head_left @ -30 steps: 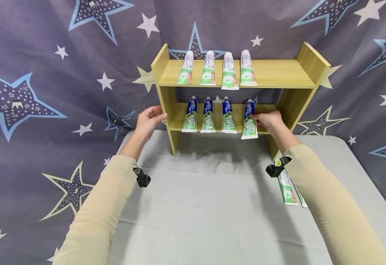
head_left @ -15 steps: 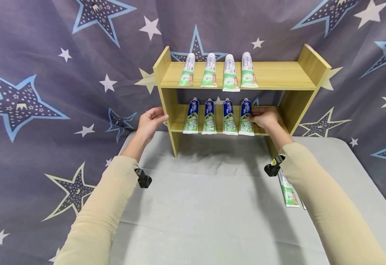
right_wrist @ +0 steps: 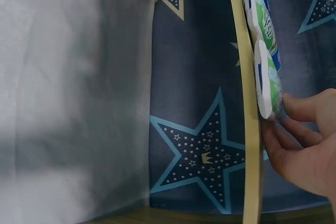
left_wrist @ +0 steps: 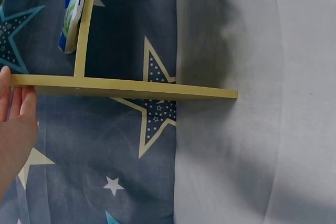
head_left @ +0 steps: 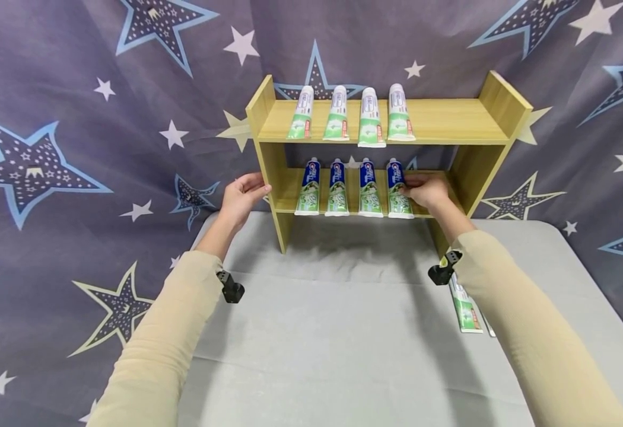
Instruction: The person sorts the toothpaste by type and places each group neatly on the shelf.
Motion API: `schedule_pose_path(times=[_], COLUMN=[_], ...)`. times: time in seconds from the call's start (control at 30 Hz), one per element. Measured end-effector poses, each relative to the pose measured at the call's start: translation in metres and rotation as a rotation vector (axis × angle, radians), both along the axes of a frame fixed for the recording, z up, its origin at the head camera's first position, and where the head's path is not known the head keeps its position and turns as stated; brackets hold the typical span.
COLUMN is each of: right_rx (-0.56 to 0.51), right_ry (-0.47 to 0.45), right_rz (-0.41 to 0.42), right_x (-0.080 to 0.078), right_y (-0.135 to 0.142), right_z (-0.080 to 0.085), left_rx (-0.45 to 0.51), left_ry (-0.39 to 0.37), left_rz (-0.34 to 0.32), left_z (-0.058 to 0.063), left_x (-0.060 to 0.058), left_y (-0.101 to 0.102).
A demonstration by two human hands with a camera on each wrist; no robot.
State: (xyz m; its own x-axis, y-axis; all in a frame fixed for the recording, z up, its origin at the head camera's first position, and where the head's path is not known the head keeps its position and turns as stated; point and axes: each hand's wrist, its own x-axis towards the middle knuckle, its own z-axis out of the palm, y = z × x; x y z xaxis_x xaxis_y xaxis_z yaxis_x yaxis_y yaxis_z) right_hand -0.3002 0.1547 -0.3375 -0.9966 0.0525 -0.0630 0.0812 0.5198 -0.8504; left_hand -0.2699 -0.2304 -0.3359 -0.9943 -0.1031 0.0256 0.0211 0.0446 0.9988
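Note:
My right hand [head_left: 430, 191] pinches the rightmost blue, white and green toothpaste tube [head_left: 399, 193] on the lower shelf. In the right wrist view, thumb and fingers are at that tube's [right_wrist: 269, 85] side, close to the shelf board's front edge. Several matching tubes [head_left: 368, 188] stand in a row to its left, caps to the back, flat ends at the front edge. My left hand [head_left: 239, 198] holds the left side panel of the wooden shelf unit [head_left: 271, 160]. In the left wrist view, its fingertips press the panel's [left_wrist: 131, 86] outer face, with the thumb over the front edge.
Several white and green toothpaste tubes [head_left: 337, 115] lie along the upper shelf board [head_left: 447, 121]. More such tubes [head_left: 466, 311] lie on the grey cloth surface [head_left: 333, 332], partly under my right forearm. A star-patterned curtain [head_left: 76, 237] hangs behind the unit.
My right hand has moved the rightmost tube back and left, so its flat end now sits nearer the shelf edge, in line with the row. The left hand has stayed on the panel.

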Motion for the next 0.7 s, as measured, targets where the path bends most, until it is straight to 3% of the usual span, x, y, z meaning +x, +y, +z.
schedule_pose_path(times=[0.43,0.7], right_rx=[0.076,0.044], right_ry=[0.045,0.089], right_rz=[0.11,0.186], right_x=[0.033,0.067], right_y=[0.013,0.033], right_z=[0.023,0.014], left_rx=[-0.028,-0.001], left_ry=[0.008,0.017], left_rz=[-0.01,-0.002], left_z=[0.001,0.003], left_x=[0.002,0.003], left_y=[0.0,0.001])
